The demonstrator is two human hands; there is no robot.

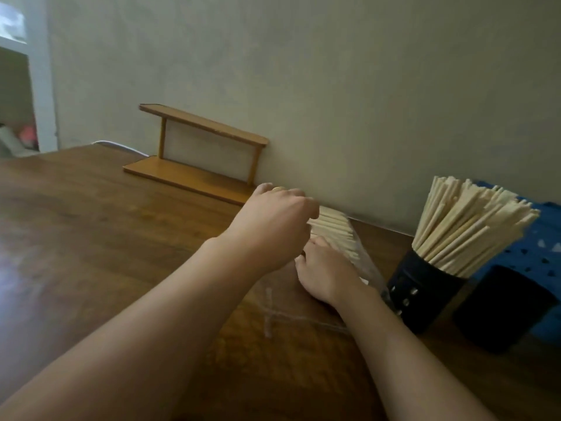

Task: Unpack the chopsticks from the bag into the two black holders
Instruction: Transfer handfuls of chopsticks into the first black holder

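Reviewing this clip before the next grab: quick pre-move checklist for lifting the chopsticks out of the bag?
1. Bundle of chopsticks still in the clear bag, lying on the table: ok.
2. Left hand at the bundle's far end: ok; actual grip cannot tell, fingers hidden.
3. Right hand over the near part of the bundle: ok; grip cannot tell.
4. Bag mouth open enough to slide the bundle out: cannot tell.
5. First black holder: packed with chopsticks, room for more looks not ok.
6. Second black holder: no chopsticks sticking out; inside cannot tell.
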